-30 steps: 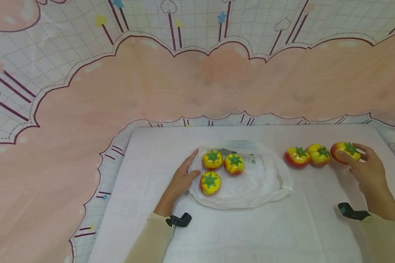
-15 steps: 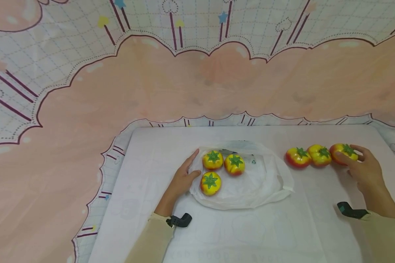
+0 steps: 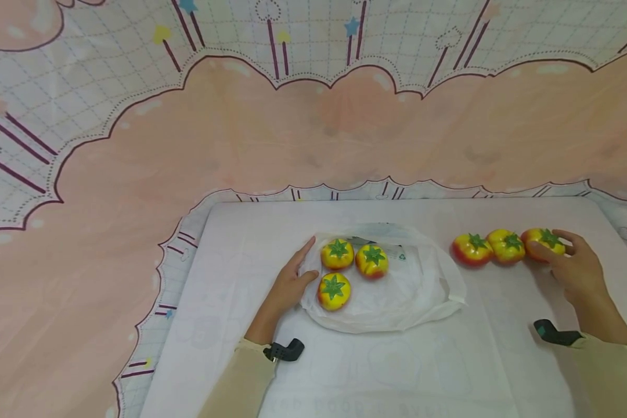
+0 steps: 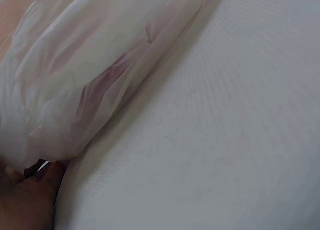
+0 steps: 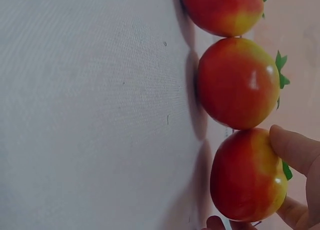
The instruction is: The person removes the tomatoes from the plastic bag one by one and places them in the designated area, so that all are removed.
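In the head view, a white plastic bag lies flattened on the table. Three red-and-yellow toy tomatoes with green star-shaped leaves, one of them the front tomato, sit within its outline. My left hand holds the bag's left edge, thumb over it and index finger stretched along the side. To the right, my right hand grips the rightmost tomato, thumb on its top near the leaves. That tomato stands against the middle tomato, which touches the left tomato.
A white-covered table carries everything. Behind it hangs a patterned peach-and-white cloth. A black wrist device sits on the left sleeve cuff, another black device on the right.
My right hand has moved slightly left with the gripped tomato, closing the gap to the middle tomato. My left hand and the bag have stayed in place.
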A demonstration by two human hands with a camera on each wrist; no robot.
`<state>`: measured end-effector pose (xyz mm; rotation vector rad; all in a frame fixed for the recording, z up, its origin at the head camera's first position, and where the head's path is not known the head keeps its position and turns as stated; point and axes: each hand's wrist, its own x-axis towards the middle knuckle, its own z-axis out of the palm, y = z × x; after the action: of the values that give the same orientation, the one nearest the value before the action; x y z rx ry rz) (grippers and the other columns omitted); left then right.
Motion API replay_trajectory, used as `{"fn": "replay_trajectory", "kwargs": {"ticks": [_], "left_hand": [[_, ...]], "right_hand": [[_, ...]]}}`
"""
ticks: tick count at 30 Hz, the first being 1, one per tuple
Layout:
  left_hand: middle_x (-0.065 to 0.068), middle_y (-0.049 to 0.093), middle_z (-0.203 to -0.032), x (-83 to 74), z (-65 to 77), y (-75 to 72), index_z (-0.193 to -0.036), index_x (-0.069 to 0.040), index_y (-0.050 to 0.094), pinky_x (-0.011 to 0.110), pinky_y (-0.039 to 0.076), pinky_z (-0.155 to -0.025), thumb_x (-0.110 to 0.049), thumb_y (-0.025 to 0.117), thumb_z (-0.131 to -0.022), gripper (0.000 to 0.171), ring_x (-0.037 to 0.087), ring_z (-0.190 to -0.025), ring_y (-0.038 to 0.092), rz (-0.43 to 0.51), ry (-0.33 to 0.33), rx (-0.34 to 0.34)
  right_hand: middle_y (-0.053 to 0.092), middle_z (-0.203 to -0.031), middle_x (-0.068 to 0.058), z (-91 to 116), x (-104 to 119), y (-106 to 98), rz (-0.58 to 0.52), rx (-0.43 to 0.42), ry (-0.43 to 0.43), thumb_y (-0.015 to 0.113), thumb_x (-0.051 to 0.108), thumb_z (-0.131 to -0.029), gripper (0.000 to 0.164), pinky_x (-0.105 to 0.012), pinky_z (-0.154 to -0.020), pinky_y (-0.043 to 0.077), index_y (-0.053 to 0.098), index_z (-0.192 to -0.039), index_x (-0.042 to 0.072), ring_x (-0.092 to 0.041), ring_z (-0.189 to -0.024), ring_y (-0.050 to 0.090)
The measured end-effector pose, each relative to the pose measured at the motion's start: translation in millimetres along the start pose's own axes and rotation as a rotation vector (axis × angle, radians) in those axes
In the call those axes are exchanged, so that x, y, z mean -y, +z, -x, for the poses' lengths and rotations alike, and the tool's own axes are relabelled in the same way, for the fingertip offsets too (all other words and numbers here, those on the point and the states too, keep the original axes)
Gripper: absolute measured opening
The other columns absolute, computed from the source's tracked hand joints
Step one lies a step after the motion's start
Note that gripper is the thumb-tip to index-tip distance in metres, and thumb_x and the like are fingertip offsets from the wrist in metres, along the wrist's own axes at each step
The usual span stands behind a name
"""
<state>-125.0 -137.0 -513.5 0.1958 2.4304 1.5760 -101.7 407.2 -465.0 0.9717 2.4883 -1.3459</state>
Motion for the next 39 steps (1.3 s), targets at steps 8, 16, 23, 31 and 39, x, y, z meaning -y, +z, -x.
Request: {"fn": "replay_trajectory", "kwargs": {"ticks": [8, 16, 23, 31, 39], "left_hand": [[-0.018, 0.024, -0.167, 0.2, -0.4, 0.1, -0.152, -0.058, 0.03, 0.054, 0.023, -0.127, -0.02, 0.058, -0.099, 0.071, 0.016, -0.158, 0.021, 0.004, -0.002, 0.001], [-0.019, 0.024, -0.167, -0.2, -0.6, -0.4, -0.152, -0.059, 0.029, 0.054, 0.023, -0.127, -0.02, 0.058, -0.099, 0.072, 0.016, -0.158, 0.02, -0.005, 0.002, 0.0], [-0.019, 0.024, -0.167, -2.4, -0.6, -0.3, -0.151, -0.06, 0.029, 0.054, 0.023, -0.127, -0.021, 0.058, -0.099, 0.071, 0.016, -0.158, 0.021, 0.0, -0.018, 0.0], [-0.021, 0.024, -0.166, -2.2, 0.1, 0.7, -0.151, -0.06, 0.03, 0.054, 0.022, -0.127, -0.021, 0.058, -0.099, 0.071, 0.016, -0.158, 0.02, 0.001, -0.02, -0.003], [-0.021, 0.024, -0.166, -1.2, -0.2, 0.4, -0.151, -0.059, 0.03, 0.052, 0.022, -0.128, -0.02, 0.058, -0.099, 0.071, 0.015, -0.158, 0.02, 0.007, -0.005, -0.001]], "right_hand": [[-0.003, -0.167, -0.033, -4, -3, -1, 0.003, 0.014, -0.008, 0.055, 0.06, -0.097, 0.096, -0.072, -0.11, 0.035, 0.005, -0.164, 0.012, -0.06, -0.148, 0.017], [-0.002, -0.166, -0.034, -2, -1, -1, 0.012, 0.016, 0.004, 0.054, 0.061, -0.097, 0.097, -0.073, -0.109, 0.035, 0.005, -0.164, 0.012, -0.061, -0.148, 0.016], [-0.002, -0.166, -0.034, 0, 0, -3, -0.01, 0.019, 0.015, 0.055, 0.061, -0.097, 0.098, -0.074, -0.108, 0.034, 0.004, -0.165, 0.013, -0.061, -0.147, 0.018], [0.003, -0.168, -0.029, 2, -1, 1, 0.023, -0.051, 0.003, 0.054, 0.059, -0.097, 0.095, -0.072, -0.109, 0.037, 0.005, -0.165, 0.013, -0.06, -0.146, 0.025], [0.007, -0.168, -0.029, 12, 4, 3, 0.11, -0.105, -0.104, 0.054, 0.057, -0.099, 0.092, -0.072, -0.106, 0.039, 0.008, -0.165, 0.012, -0.059, -0.146, 0.024]]}}
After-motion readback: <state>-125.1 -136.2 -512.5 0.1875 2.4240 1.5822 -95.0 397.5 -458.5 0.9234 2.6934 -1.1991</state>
